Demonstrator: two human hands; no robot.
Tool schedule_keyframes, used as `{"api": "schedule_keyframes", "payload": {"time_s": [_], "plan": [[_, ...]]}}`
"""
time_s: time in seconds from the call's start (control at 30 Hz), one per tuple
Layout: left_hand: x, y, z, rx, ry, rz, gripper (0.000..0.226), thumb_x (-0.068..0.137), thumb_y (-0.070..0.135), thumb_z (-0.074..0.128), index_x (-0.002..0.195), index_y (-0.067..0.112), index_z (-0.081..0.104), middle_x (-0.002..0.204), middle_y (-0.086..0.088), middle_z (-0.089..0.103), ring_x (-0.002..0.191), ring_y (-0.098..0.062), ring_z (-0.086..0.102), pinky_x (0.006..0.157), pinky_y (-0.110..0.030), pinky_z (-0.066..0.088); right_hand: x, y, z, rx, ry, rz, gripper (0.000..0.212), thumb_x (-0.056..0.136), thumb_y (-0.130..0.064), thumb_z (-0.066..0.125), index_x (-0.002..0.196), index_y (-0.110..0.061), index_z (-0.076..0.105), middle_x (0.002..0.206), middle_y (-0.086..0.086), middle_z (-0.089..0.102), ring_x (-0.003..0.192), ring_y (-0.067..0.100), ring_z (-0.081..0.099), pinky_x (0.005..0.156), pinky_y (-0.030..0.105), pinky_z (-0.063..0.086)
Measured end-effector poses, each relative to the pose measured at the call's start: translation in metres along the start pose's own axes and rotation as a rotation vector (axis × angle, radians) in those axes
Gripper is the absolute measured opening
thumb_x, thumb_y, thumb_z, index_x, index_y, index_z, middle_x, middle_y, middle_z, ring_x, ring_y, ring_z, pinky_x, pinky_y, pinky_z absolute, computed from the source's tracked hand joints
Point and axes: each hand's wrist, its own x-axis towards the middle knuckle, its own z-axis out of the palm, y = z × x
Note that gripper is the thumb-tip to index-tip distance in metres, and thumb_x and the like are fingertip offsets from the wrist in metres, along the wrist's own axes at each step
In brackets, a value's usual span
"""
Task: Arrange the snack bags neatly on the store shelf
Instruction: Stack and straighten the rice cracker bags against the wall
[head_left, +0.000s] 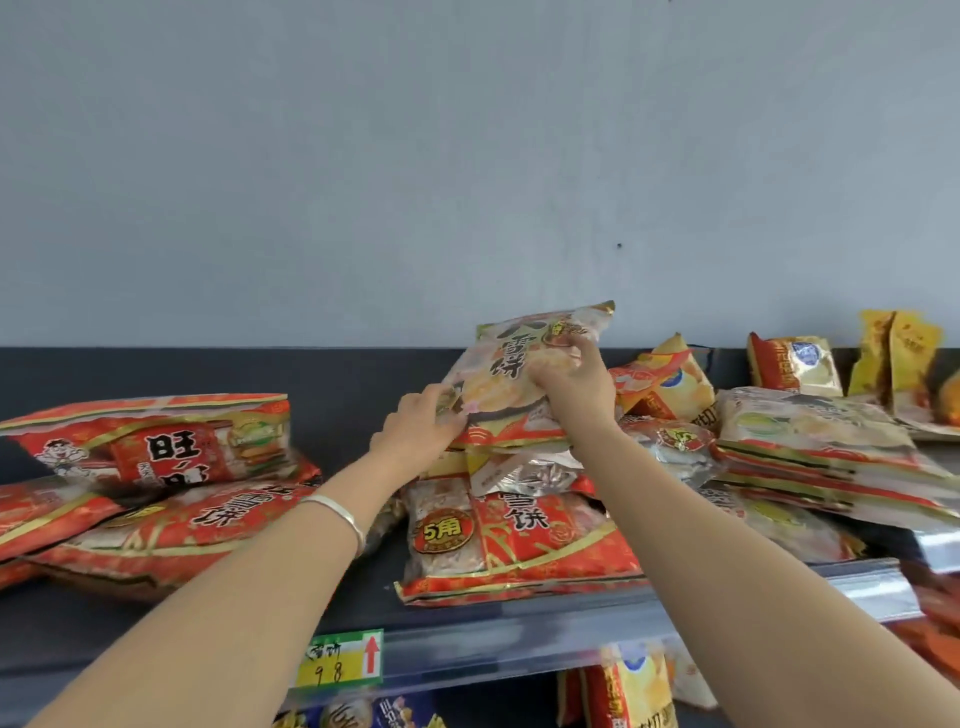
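The dark shelf (371, 603) looks barely half sorted: a left heap (156, 457) of glossy red bags slumps, a right stack (831, 452) sprawls crinkled. Above the centre stack (524, 540) tilts a pale, puffy rice-cracker bag (514, 364), perhaps touching it, left hand (421, 426) pinching its lower corner, right hand (571, 384) clutching its face.

On the shelf (374, 597), a pile of bags (156, 467) lies toward the left end. A middle heap (519, 535) reaches the front edge, with a tilted bag (514, 364) on top. A right stack (821, 447) lies just beside it; smaller bags (795, 364) stand behind, perhaps against the back edge.
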Motion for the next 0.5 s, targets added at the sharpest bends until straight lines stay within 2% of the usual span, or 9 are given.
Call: {"api": "schedule_keyframes", "payload": {"time_s": [0.07, 0.1, 0.13, 0.2, 0.23, 0.27, 0.37, 0.43, 0.5], "plan": [[0.002, 0.017, 0.015, 0.167, 0.006, 0.058, 0.054, 0.091, 0.057, 0.036, 0.141, 0.038, 0.031, 0.147, -0.001, 0.035, 0.131, -0.028, 0.039, 0.102, -0.048, 0.037, 0.006, 0.008, -0.007, -0.054, 0.069, 0.09, 0.061, 0.091, -0.021, 0.054, 0.146, -0.033, 0.03, 0.139, 0.016, 0.037, 0.091, 0.027, 0.057, 0.077, 0.037, 0.051], [0.002, 0.025, 0.021, 0.234, 0.017, 0.098, 0.051, 0.094, 0.055, 0.033, 0.143, 0.039, 0.029, 0.15, 0.0, 0.032, 0.135, -0.026, 0.034, 0.104, -0.049, 0.035, 0.007, 0.013, -0.008, -0.148, 0.026, 0.164, 0.062, 0.093, -0.019, 0.049, 0.149, -0.031, 0.026, 0.147, 0.018, 0.027, 0.102, 0.031, 0.053, 0.084, 0.038, 0.047], [0.002, 0.031, 0.027, 0.274, 0.008, 0.142, 0.05, 0.096, 0.053, 0.03, 0.144, 0.038, 0.027, 0.152, 0.0, 0.03, 0.138, -0.024, 0.029, 0.106, -0.048, 0.033, 0.007, 0.018, -0.009, -0.286, -0.042, 0.238, 0.063, 0.093, -0.019, 0.046, 0.15, -0.03, 0.023, 0.153, 0.019, 0.015, 0.117, 0.036, 0.044, 0.093, 0.04, 0.042], [0.004, 0.037, 0.04, 0.268, -0.12, 0.191, 0.052, 0.097, 0.052, 0.026, 0.147, 0.036, 0.023, 0.155, 0.0, 0.024, 0.141, -0.022, 0.025, 0.111, -0.046, 0.029, 0.005, 0.029, -0.014, -0.558, -0.086, 0.269, 0.06, 0.088, -0.024, 0.044, 0.146, -0.028, 0.028, 0.159, 0.018, -0.01, 0.143, 0.041, 0.006, 0.114, 0.05, 0.016], [0.003, 0.038, 0.046, 0.252, -0.221, 0.194, 0.055, 0.097, 0.051, 0.027, 0.148, 0.033, 0.019, 0.157, -0.001, 0.018, 0.143, -0.022, 0.02, 0.114, -0.044, 0.023, 0.003, 0.033, -0.017, -0.667, -0.08, 0.202, 0.058, 0.087, -0.028, 0.043, 0.145, -0.025, 0.031, 0.158, 0.016, -0.018, 0.146, 0.04, -0.008, 0.116, 0.054, 0.005], [0.004, 0.037, 0.051, 0.232, -0.297, 0.186, 0.058, 0.098, 0.051, 0.028, 0.15, 0.03, 0.014, 0.159, -0.002, 0.011, 0.145, -0.023, 0.015, 0.117, -0.041, 0.017, 0.004, 0.036, -0.019, -0.753, -0.092, 0.111, 0.058, 0.089, -0.031, 0.041, 0.145, -0.022, 0.03, 0.159, 0.014, -0.019, 0.146, 0.039, -0.012, 0.116, 0.056, 0.0], [0.004, 0.033, 0.053, 0.207, -0.313, 0.178, 0.061, 0.098, 0.05, 0.031, 0.151, 0.026, 0.011, 0.159, -0.002, 0.008, 0.145, -0.023, 0.013, 0.118, -0.038, 0.013, 0.005, 0.035, -0.025, -0.937, -0.151, -0.057, 0.06, 0.092, -0.038, 0.039, 0.147, -0.017, 0.032, 0.162, 0.008, 0.0, 0.148, 0.037, -0.001, 0.115, 0.058, -0.004], [0.003, 0.035, 0.046, 0.192, -0.264, 0.194, 0.058, 0.097, 0.049, 0.033, 0.149, 0.028, 0.02, 0.156, -0.001, 0.021, 0.142, -0.021, 0.024, 0.116, -0.041, 0.022, 0.005, 0.03, -0.026, -1.049, -0.115, -0.179, 0.046, 0.091, -0.036, 0.04, 0.132, -0.018, 0.052, 0.159, 0.009, 0.019, 0.148, 0.037, 0.005, 0.114, 0.06, -0.004], [0.001, 0.037, 0.035, 0.161, -0.208, 0.17, 0.05, 0.097, 0.048, 0.036, 0.144, 0.032, 0.033, 0.148, 0.002, 0.038, 0.133, -0.022, 0.039, 0.108, -0.045, 0.034, 0.004, 0.023, -0.024, -1.097, -0.132, -0.293, 0.037, 0.092, -0.029, 0.04, 0.12, -0.018, 0.06, 0.151, 0.011, 0.033, 0.144, 0.036, 0.019, 0.115, 0.058, 0.005]]}}
